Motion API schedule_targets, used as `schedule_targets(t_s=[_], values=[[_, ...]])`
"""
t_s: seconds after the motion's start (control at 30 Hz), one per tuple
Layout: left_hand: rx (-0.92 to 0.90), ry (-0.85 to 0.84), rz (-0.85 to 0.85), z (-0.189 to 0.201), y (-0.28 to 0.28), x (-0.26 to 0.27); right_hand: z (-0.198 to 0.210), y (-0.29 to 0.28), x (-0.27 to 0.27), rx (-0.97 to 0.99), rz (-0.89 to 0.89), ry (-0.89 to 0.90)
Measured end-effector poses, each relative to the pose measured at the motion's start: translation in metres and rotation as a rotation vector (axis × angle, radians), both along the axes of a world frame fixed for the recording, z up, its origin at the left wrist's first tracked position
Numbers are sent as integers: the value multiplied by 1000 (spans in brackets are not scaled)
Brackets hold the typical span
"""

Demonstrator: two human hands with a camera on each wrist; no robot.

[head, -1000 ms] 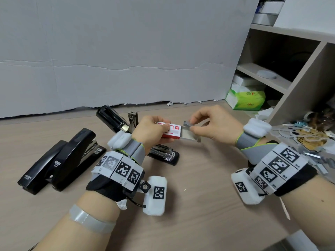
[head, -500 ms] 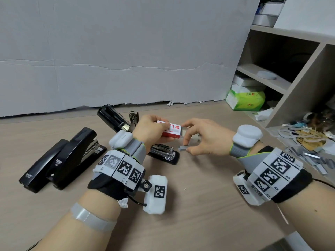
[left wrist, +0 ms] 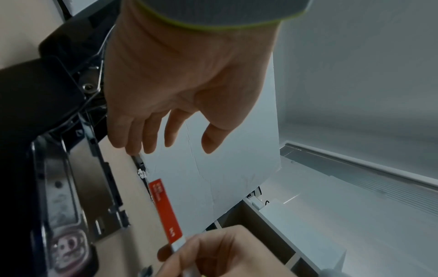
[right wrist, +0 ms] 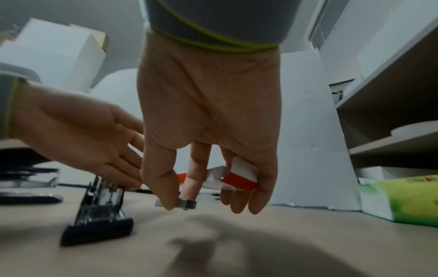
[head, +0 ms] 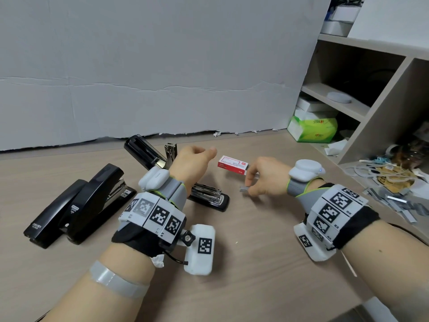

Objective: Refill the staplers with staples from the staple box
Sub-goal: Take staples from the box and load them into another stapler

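At the far left of the desk (head: 243, 263) two shut black staplers (head: 76, 205) lie side by side, touching. Just right of them stands the open stapler (head: 209, 197), its lid (head: 144, 151) swung back toward the wall and its metal rail bare and pointing toward me. My left hand (head: 192, 166) hangs over that open stapler; the fingers are loose and spread, and they hold nothing, as the left wrist view shows plainly. Right of that hand the red and white staple box (head: 232, 165) lies flat on the desk, touching neither hand as far as I can tell from above, its far end near my right fingers. My right hand (head: 264, 178) hovers just over the desk beside the box, and thumb and forefinger pinch a short grey strip of staples (right wrist: 183, 204), held level and clear of the surface; my other fingers curl down loosely behind it. Farther right a green tissue pack (head: 313, 129) sits at the foot of the shelf (head: 376, 126), and loose staple strips (head: 394, 203) and paper scraps lie scattered along the desk's right edge.
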State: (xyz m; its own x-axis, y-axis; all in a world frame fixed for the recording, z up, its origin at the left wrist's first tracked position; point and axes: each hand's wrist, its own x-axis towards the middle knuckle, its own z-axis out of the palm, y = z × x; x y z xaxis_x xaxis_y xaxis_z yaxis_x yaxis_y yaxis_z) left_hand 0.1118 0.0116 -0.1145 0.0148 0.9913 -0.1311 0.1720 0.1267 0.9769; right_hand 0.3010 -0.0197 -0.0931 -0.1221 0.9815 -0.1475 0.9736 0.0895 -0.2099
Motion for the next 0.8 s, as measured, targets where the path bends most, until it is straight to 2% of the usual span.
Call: schedule_targets(t_s=[0.13, 0.27, 0.4, 0.57, 0.7, 0.8], values=[[-14, 62, -44, -3, 1, 2, -7, 6, 3, -62, -67, -19], [-8, 110, -84, -3, -1, 1, -13, 10, 6, 8, -38, -16], [46, 92, -156, -2, -3, 4, -5, 6, 1, 174, -14, 151], [-7, -101, -299, 6, -12, 8, 10, -4, -15, 311, 30, 335], [9, -140, -288, 9, -13, 3, 10, -3, -19, 351, 40, 383], [30, -124, -286, 10, -14, 1, 8, -2, -18, 320, 6, 514]])
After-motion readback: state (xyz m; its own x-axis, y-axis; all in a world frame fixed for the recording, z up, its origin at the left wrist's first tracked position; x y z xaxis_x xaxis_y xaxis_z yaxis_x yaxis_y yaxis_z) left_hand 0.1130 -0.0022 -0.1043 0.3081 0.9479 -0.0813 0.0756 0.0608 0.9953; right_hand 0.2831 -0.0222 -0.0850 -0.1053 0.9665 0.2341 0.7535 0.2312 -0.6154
